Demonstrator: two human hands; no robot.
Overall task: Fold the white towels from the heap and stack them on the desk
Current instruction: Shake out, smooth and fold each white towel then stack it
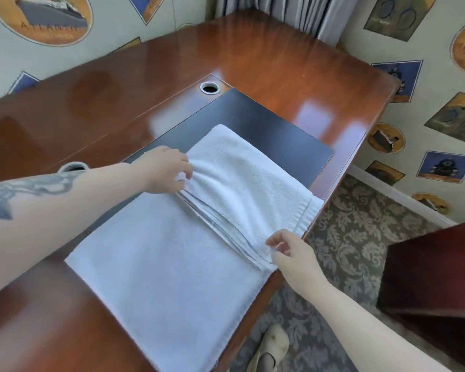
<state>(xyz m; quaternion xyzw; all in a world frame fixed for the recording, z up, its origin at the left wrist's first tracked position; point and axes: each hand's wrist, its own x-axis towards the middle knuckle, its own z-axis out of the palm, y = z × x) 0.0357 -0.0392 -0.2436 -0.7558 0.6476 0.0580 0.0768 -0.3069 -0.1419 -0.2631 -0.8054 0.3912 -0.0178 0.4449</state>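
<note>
One white towel (172, 277) is lying half-folded at the desk's (78, 108) right edge; left hand (163, 171) and right hand (290, 252) are pinching its folded-over hem; stacking is not yet begun, no heap showing

bare desk (65, 124) left, towel (172, 277) covering centre

The towel (172, 277) I am folding is showing plain white, with a faint bluish cast in its shadows. The desk (253, 55) is gleaming a glossy reddish brown, and its pad (274, 124) is looking flat black. My left forearm (38, 205) is wearing a grey-blue tattoo. The carpet (355, 237) is showing a pale floral damask on grey. The wallpaper (424, 135) is showing cream, dotted with blue squares and orange-rimmed ovals. The curtain (301, 12) is hanging in grey, white and dark stripes.
</note>
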